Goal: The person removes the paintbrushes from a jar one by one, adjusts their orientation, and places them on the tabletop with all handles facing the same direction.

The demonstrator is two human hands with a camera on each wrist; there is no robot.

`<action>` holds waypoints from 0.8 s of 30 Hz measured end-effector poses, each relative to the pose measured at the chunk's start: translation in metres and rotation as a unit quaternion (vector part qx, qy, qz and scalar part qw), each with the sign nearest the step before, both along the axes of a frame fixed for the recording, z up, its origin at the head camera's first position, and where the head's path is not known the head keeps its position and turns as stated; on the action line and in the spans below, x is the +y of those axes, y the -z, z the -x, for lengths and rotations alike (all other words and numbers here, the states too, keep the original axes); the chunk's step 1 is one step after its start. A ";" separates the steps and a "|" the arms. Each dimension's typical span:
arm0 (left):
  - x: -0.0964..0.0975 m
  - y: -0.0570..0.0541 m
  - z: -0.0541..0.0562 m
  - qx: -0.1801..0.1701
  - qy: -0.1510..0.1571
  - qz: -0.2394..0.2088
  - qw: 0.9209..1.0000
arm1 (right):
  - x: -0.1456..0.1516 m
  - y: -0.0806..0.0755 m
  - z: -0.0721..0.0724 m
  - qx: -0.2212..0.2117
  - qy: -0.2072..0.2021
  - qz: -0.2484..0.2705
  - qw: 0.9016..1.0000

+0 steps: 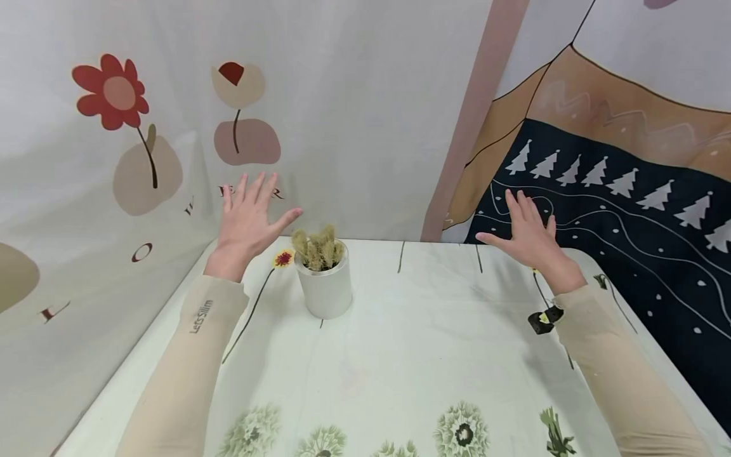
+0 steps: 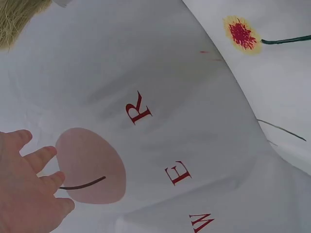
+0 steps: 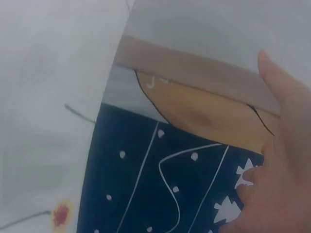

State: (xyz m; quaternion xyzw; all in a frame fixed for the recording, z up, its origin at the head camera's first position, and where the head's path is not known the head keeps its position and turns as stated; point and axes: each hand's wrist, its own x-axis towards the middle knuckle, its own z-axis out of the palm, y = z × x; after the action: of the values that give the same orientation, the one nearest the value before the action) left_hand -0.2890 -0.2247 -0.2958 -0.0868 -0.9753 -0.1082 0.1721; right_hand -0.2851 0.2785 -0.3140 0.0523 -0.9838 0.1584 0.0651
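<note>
Both hands are raised above the far part of the table with fingers spread, and neither holds anything. In the head view the left hand (image 1: 245, 219) is at the left, its thumb pointing toward a white cylindrical pot (image 1: 327, 292) with dry, fuzzy yellow-green plant tufts (image 1: 318, 247). A gap shows between that hand and the pot. The right hand (image 1: 528, 238) hovers at the right, in front of the dark printed curtain. The left wrist view shows the left hand (image 2: 34, 187) at its lower left edge and tufts (image 2: 17, 19) at the top left corner. The right hand (image 3: 277, 174) fills the right wrist view's right side.
A white cloth printed with flowers covers the table (image 1: 400, 355). Behind and to the left hangs a pale curtain (image 1: 365, 127) with printed flowers and letters. At the right, a dark blue curtain part (image 1: 628, 254) carries white trees. A small black device (image 1: 545, 319) sits at the right wrist.
</note>
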 end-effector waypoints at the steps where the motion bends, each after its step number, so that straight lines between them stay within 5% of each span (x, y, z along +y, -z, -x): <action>1: 0.000 0.001 -0.001 0.001 0.001 -0.003 1.000 | -0.001 0.001 0.000 0.000 -0.001 0.004 1.000; 24: 0.002 0.014 -0.030 0.017 0.034 -0.108 0.993 | -0.022 0.023 -0.003 0.013 -0.013 0.064 0.998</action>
State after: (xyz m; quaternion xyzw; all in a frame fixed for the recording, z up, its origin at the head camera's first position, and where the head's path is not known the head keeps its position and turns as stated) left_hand -0.2591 -0.2227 -0.3101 -0.1026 -0.9513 -0.2174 0.1929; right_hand -0.2825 0.2562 -0.3374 0.0626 -0.9701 0.2209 0.0788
